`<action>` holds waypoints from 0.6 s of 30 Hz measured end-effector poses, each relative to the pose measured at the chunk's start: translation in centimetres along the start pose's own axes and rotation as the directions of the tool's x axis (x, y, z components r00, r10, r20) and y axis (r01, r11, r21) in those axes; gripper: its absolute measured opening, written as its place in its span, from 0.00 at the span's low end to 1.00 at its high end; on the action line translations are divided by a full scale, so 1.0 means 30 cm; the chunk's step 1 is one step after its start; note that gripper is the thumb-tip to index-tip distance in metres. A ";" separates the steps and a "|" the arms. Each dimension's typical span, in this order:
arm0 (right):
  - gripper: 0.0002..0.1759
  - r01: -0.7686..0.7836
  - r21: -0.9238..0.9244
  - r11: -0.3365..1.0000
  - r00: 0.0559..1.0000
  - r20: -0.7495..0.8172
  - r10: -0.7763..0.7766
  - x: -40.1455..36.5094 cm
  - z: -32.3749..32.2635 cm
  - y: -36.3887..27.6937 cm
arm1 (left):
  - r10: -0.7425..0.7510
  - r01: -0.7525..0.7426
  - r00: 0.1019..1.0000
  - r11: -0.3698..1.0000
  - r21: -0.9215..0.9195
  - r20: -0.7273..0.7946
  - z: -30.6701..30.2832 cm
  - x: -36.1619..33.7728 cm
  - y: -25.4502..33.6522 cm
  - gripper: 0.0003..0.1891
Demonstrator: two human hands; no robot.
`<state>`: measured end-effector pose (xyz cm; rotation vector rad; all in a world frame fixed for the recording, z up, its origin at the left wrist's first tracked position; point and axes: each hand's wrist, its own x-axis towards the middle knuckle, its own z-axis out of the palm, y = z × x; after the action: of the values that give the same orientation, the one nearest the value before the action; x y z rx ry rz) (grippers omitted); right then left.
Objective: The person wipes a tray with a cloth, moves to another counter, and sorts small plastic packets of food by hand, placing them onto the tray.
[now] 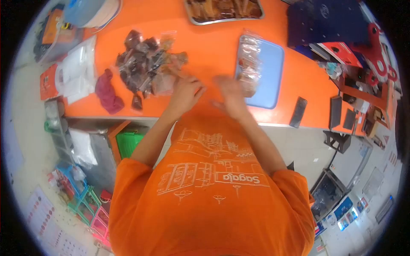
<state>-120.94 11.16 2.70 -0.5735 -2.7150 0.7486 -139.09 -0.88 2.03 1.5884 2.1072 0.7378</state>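
Head view: crinkled plastic packets [147, 64] lie near the left hand [186, 94].

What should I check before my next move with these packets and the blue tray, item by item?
1. Blue tray flat on the orange table: ok.
2. Packet row along the tray's left side: ok.
3. Packet pile close to the left hand: ok.
4. Packet pile neatly lined up: not ok, it lies in a jumbled heap.
5. Left hand's hold on a packet: cannot tell, too unclear.
6. Right hand free: cannot tell, blurred.
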 end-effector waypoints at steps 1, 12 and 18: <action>0.36 -0.076 0.065 0.995 0.986 0.156 0.065 -0.022 0.058 0.017 | -0.059 0.070 0.995 0.988 -0.136 0.084 0.009 -0.005 0.025 0.08; 0.21 0.029 -0.159 0.987 0.999 -0.026 -0.034 0.055 0.329 -0.032 | -0.212 0.198 0.977 0.943 0.267 0.026 -0.097 -0.162 -0.174 0.25; 0.15 0.020 0.037 0.999 0.992 0.123 -0.025 0.123 0.345 0.025 | -0.155 0.193 0.972 0.956 0.220 -0.176 0.112 -0.261 -0.099 0.16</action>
<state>-127.62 8.92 -5.75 -0.5032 -2.8093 0.8520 -137.16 -8.47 -2.46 1.4735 2.4930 0.5870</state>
